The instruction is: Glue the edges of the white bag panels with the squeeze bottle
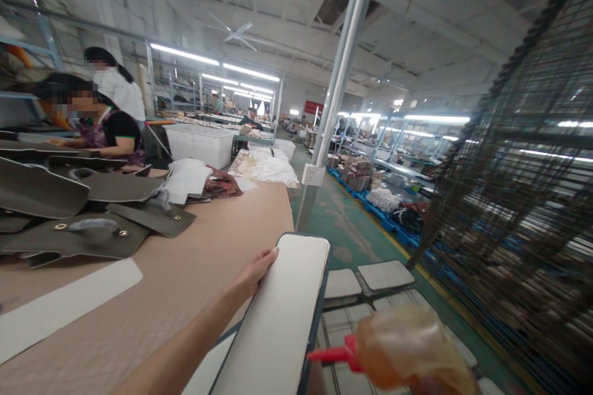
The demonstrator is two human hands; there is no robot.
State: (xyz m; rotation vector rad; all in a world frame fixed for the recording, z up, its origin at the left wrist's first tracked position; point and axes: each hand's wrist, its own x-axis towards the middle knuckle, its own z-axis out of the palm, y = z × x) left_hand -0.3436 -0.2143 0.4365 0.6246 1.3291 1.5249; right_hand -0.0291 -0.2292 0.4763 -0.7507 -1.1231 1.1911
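Note:
My left hand [259, 268] grips the left edge of a long white panel [287, 296] with a dark border and rounded corners. The panel slants away from me at the table's right edge. A squeeze bottle [403, 345] of amber liquid lies tilted sideways in the air at lower right. Its red nozzle points left, close to the panel's right edge. My right hand is at the bottle, mostly hidden behind it and by the frame's bottom edge. Part of another white panel [208, 364] shows under my left forearm.
Dark bag pieces with handles [97, 228] cover the tan table [185, 296] at left, near a white strip [69, 308]. White-topped panels [386, 274] lie low at right, before a wire mesh rack [523, 197]. A metal post [324, 129] stands ahead. Two people are at left.

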